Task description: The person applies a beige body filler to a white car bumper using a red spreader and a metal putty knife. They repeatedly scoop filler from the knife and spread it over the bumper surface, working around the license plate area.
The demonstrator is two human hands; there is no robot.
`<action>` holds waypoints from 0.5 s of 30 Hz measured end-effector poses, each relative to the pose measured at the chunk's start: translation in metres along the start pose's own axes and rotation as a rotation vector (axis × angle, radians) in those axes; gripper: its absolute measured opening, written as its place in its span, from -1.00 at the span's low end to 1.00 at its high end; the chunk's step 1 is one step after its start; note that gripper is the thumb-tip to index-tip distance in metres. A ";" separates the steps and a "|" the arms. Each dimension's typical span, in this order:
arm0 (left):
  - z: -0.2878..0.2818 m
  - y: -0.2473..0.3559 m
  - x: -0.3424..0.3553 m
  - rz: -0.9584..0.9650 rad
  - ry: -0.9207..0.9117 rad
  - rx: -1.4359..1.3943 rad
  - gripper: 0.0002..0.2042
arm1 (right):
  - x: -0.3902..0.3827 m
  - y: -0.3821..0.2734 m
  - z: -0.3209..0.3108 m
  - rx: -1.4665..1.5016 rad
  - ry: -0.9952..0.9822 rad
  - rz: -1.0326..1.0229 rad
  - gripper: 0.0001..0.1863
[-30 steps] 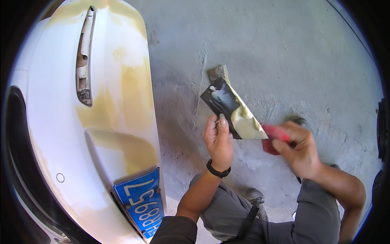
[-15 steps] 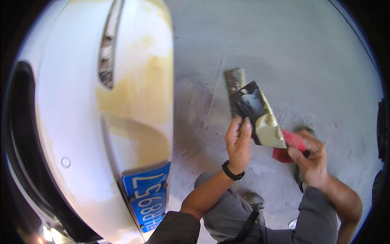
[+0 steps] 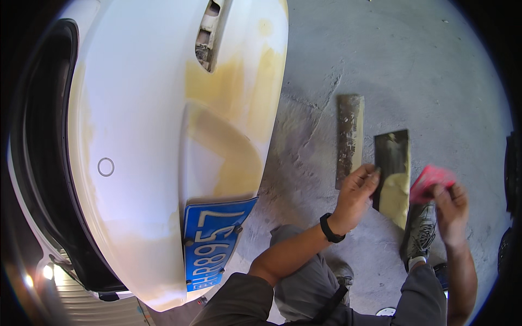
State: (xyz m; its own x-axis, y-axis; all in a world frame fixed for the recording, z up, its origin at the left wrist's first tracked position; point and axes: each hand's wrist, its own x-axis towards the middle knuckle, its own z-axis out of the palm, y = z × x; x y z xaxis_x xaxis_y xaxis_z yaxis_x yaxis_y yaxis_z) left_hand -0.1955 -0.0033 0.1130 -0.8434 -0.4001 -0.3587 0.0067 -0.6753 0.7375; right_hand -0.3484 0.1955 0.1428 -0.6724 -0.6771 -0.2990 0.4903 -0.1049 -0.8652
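My left hand (image 3: 356, 198) is closed on the left edge of a dark putty board (image 3: 391, 155), held tilted above the floor. Cream-coloured putty (image 3: 396, 195) is smeared over the lower part of the board. A pinkish-red flat spreader (image 3: 429, 183) is pinched between the thumb and fingers of my right hand (image 3: 451, 209), slightly blurred. It is just right of the board, apart from it. Beyond my left hand, a long, worn brown strip with a pale edge (image 3: 349, 138) appears to lie on the floor, its near end close to my fingers.
A white car body (image 3: 141, 136) fills the left side, with yellowish filler patches (image 3: 223, 87), an open slot (image 3: 208, 38) and a blue licence plate (image 3: 217, 244). My shoe (image 3: 421, 233) stands on the grey concrete floor (image 3: 391, 65) below the board.
The red spreader has come away from the board's putty-covered end toward the right. The board has turned more upright. The view has shifted, so the car appears farther right.
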 end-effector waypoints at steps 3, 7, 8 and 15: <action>0.001 -0.007 -0.012 -0.069 -0.191 -0.118 -0.76 | 0.018 -0.012 -0.007 0.270 0.146 -0.124 -0.63; 0.005 -0.010 -0.019 -0.191 -0.188 -0.131 -0.75 | 0.018 -0.003 0.008 0.217 -0.078 -0.040 -0.45; 0.005 -0.007 -0.020 -0.154 -0.200 -0.161 -0.76 | 0.011 0.006 0.016 0.205 -0.091 0.025 -0.42; 0.003 0.038 -0.015 0.240 0.139 0.379 -0.80 | 0.014 -0.008 -0.002 -0.140 0.033 0.051 -0.82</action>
State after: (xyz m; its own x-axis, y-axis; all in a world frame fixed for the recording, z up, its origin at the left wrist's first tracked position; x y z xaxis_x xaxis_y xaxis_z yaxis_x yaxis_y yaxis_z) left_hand -0.1838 -0.0209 0.1482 -0.7617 -0.6142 -0.2062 -0.0254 -0.2897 0.9568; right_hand -0.3630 0.1883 0.1451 -0.6678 -0.6541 -0.3553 0.4439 0.0331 -0.8954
